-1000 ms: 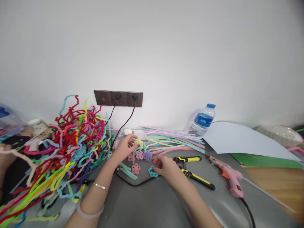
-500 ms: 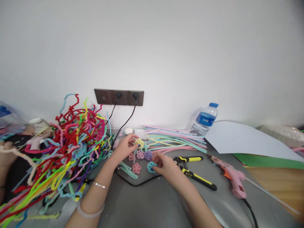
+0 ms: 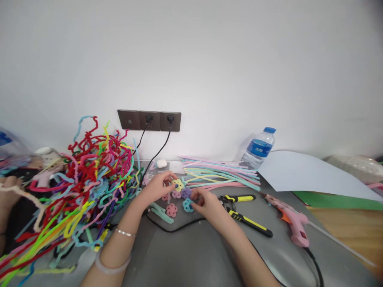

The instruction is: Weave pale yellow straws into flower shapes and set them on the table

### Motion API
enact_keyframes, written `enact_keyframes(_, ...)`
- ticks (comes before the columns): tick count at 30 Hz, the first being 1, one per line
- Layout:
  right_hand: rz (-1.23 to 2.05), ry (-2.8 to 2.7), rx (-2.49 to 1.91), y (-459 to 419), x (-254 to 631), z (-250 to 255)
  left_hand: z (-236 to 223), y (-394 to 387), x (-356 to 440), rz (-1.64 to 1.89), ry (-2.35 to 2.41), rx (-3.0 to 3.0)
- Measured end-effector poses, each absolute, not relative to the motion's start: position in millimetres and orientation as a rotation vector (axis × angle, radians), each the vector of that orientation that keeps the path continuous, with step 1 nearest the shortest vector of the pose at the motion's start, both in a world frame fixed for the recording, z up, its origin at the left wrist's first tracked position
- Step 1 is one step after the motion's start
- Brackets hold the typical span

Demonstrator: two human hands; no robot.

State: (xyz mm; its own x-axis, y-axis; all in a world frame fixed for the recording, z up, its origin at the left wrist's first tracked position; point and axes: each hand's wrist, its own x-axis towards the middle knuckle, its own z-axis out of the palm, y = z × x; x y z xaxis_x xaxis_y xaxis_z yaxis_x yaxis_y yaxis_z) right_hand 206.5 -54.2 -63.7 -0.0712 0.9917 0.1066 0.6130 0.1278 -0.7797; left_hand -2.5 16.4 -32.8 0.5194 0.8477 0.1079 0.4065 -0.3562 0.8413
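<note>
My left hand (image 3: 157,186) pinches a small yellow pipe-cleaner flower (image 3: 177,184) at the back of the grey table (image 3: 191,259). My right hand (image 3: 206,203) has its fingers closed on a blue pipe-cleaner flower (image 3: 187,205), held close beside a purple flower (image 3: 186,193). A pink flower (image 3: 171,210) lies flat just in front of my left hand, with another pink one (image 3: 176,195) behind it. A black cable (image 3: 176,227) runs under both wrists.
A big tangle of coloured pipe cleaners (image 3: 77,187) fills the left. Straight pastel pipe cleaners (image 3: 220,175) lie at the back, near a water bottle (image 3: 257,149). Yellow-black pliers (image 3: 245,221), a pink glue gun (image 3: 289,223) and white paper (image 3: 305,175) lie on the right. Another person's hand (image 3: 8,191) shows at far left.
My right hand has brought the blue flower up and to the left, toward the purple one. My left hand has stayed on the yellow flower.
</note>
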Motion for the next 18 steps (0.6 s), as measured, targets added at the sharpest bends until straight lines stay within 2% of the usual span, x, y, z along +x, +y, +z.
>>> enact_keyframes(7, 0.518, -1.783, -1.326, -64, 196, -54, -23, 9, -8, 0.519, 0.891, 1.831)
enact_keyframes(13, 0.529, -1.526, -1.237, -61, 205, -63, -19, -5, -2, 0.149, 0.793, 1.901)
enact_keyframes(18, 0.567, -1.422, -1.202, -60, 213, -77, -22, -12, 8, 0.076, 0.843, 2.079)
